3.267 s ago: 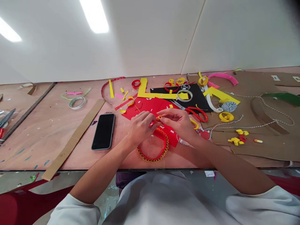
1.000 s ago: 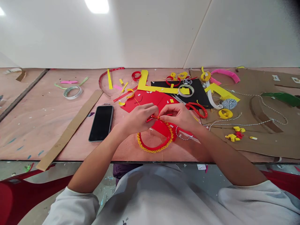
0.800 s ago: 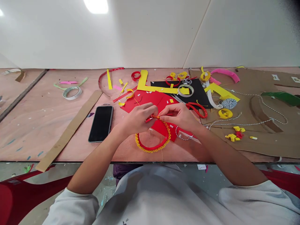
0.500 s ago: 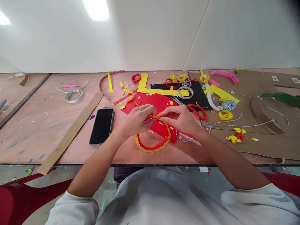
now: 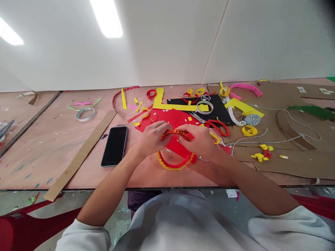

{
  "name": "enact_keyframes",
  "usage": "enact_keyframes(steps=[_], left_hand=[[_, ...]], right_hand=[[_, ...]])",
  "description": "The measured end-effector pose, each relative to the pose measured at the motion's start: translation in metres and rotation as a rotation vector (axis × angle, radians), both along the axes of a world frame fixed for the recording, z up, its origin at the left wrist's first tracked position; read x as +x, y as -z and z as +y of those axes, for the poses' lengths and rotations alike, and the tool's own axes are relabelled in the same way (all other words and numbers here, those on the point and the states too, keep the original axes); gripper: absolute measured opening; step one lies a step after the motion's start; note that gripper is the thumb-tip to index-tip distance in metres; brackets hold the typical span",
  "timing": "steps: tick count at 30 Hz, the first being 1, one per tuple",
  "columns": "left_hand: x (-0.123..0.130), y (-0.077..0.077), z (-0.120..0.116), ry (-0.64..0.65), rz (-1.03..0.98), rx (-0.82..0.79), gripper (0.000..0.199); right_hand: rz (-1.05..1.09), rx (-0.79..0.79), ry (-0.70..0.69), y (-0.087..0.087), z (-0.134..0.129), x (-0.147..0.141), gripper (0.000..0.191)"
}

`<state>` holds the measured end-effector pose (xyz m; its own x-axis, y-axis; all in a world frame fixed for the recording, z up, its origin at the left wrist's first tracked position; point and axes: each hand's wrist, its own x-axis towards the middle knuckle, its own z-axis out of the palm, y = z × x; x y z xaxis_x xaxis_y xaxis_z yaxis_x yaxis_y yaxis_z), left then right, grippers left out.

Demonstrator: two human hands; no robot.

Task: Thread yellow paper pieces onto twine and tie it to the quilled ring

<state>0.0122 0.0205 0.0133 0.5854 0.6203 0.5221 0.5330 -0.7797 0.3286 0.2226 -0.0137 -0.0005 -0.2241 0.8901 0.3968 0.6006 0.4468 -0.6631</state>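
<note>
My left hand (image 5: 153,138) and my right hand (image 5: 197,141) together hold up a red paper ring (image 5: 172,165) edged with small yellow paper coils. Its upper rim sits between both sets of fingertips, and its lower arc rests near a piece of red paper (image 5: 178,148). A larger red paper sheet (image 5: 167,118) lies just beyond my left hand. Red-handled scissors (image 5: 217,128) lie past my right fingers, and a black phone (image 5: 114,146) lies left of my left hand.
Paper strips, curls and scraps cover a black sheet (image 5: 217,108) and the plywood table (image 5: 54,150). A tape roll (image 5: 85,114), a cardboard strip (image 5: 81,155), a twine ball (image 5: 252,120) and a large cardboard sheet (image 5: 293,164) also lie there.
The ring has been lifted and tilted, with its upper rim now raised between my hands. My fingers have closed in around it, and my right hand has shifted slightly toward the ring's right side.
</note>
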Motion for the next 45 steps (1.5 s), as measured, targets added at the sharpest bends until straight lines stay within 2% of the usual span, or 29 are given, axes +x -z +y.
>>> enact_keyframes(steps=[7,12,17,23,25,30,33,37,41,45], left_hand=[[0.0,-0.001,0.0,0.003,-0.011,0.0,0.008],[0.0,-0.001,0.0,-0.008,-0.013,-0.006,0.008],[0.0,-0.001,-0.001,-0.008,-0.012,0.005,0.008],[0.001,0.002,0.003,0.015,-0.008,0.04,0.009],[0.0,0.002,0.005,0.02,-0.007,0.034,0.008],[-0.007,-0.001,0.01,0.008,0.058,-0.064,0.006],[-0.008,-0.001,0.012,0.008,0.121,-0.11,0.004],[-0.005,0.003,0.011,0.035,0.204,-0.126,0.006],[-0.002,0.007,0.01,0.004,0.286,-0.156,0.009],[-0.009,0.002,0.012,0.021,0.37,-0.219,0.008]], right_hand=[[-0.014,0.038,0.009,0.003,0.0,0.001,0.016],[0.012,0.041,0.0,0.004,0.001,0.001,0.029],[-0.046,0.086,-0.009,0.008,0.002,0.002,0.019],[-0.069,0.041,-0.028,0.008,0.004,0.002,0.021],[-0.056,0.032,-0.066,0.007,0.005,0.002,0.026],[0.003,-0.032,-0.147,0.001,0.005,0.004,0.059],[-0.044,0.01,-0.179,0.004,0.008,0.006,0.047],[-0.139,0.052,-0.174,0.02,0.015,0.003,0.021],[-0.178,0.097,-0.163,0.034,0.018,-0.002,0.015],[-0.209,0.149,-0.218,0.036,0.017,-0.006,0.016]])
